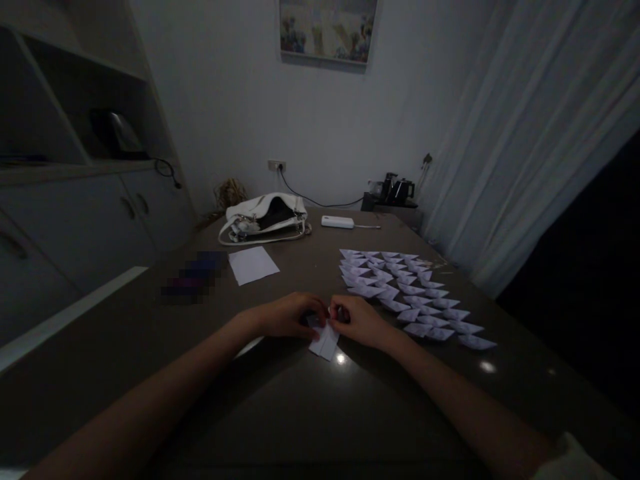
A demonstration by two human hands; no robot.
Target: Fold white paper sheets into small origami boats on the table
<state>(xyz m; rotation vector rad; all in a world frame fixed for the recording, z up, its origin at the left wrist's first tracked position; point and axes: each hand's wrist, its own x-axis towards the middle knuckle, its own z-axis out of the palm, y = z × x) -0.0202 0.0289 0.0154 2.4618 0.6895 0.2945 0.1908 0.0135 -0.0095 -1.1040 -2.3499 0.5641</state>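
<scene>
A small folded piece of white paper (325, 341) is between my hands, low over the dark table (280, 420). My left hand (294, 315) grips its left side, thumb and fingers curled at the upper edge. On the other side my right hand (361, 321) pinches the paper's top with thumb and forefinger. The fingers hide the paper's upper part. To the right of my right hand stand rows of several folded paper boats (417, 300). A flat stack of white paper (253, 265) lies beyond my left hand.
A white handbag (265, 217) sits at the far end of the table, beside a white power bank (337, 222) with a short cable. A blurred-out dark object (195, 275) lies at left. Kettles (400, 191) stand on a black stand behind.
</scene>
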